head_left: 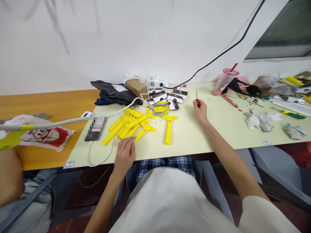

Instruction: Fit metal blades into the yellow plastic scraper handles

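Note:
My right hand [200,111] is closed around the red handle of a screwdriver [196,86], whose thin shaft points up. At the table's front edge my left hand [125,153] has its fingers curled on the lower end of a yellow scraper handle [145,129]. Beside it lies a heap of similar yellow handles [126,122]. One separate yellow scraper handle [168,130] rests between my hands, its wide head away from me. Behind the heap are yellow plates [160,109] with grey blades among them, and tiny screws lie close by.
Black-and-white packets [159,96], a brown box [136,87] and a black bag [114,91] stand along the wall. A white cable [60,123] crosses at left. To the right are a tumbler [223,81], crumpled tissues [259,120] and a green-handled screwdriver [293,114]. Another person's arm [11,178] shows at left.

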Available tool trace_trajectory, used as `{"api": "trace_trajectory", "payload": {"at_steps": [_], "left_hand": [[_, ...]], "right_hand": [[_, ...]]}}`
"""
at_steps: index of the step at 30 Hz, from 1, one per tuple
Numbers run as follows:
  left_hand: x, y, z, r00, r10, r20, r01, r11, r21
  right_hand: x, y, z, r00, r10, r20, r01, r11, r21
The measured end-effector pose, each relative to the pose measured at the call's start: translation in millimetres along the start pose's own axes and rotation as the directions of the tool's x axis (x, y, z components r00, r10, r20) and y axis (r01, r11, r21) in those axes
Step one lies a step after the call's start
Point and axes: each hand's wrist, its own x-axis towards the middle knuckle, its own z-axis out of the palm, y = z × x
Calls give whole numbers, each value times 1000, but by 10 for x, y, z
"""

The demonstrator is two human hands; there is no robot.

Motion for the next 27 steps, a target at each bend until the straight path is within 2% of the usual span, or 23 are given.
{"api": "trace_trajectory", "payload": {"at_steps": [2, 5, 8, 10, 14, 19, 22, 27], "left_hand": [[-29, 12, 1, 999, 0, -37, 0, 1000, -1], [-61, 46, -17, 996, -18, -87, 18, 1000, -8], [-51, 76, -53, 997, -4, -75, 1, 1000, -31], [-15, 90, -68, 997, 44, -67, -46, 999, -29], [114, 154, -38, 984, 171, -45, -168, 983, 74], [318, 315, 97, 955, 297, 6, -293, 942, 165], [421, 390, 191, 945, 326, 27, -325, 928, 181], [492, 420, 279, 939, 337, 66, -344, 925, 161]], "right_hand": [[-31, 117, -219, 999, 19, -47, -23, 997, -79], [-93, 333, -598, 998, 19, -55, -30, 979, -199], [-154, 559, -908, 997, 45, -66, -65, 939, -339], [-176, 681, -1022, 993, 77, -88, -107, 902, -418], [-157, 804, -1056, 981, 146, -125, -190, 840, -507], [-133, 798, -1007, 971, 188, -145, -237, 808, -539], [-159, 755, -997, 970, 171, -171, -236, 817, -526], [-202, 651, -974, 962, 74, -263, -200, 846, -494]]}}
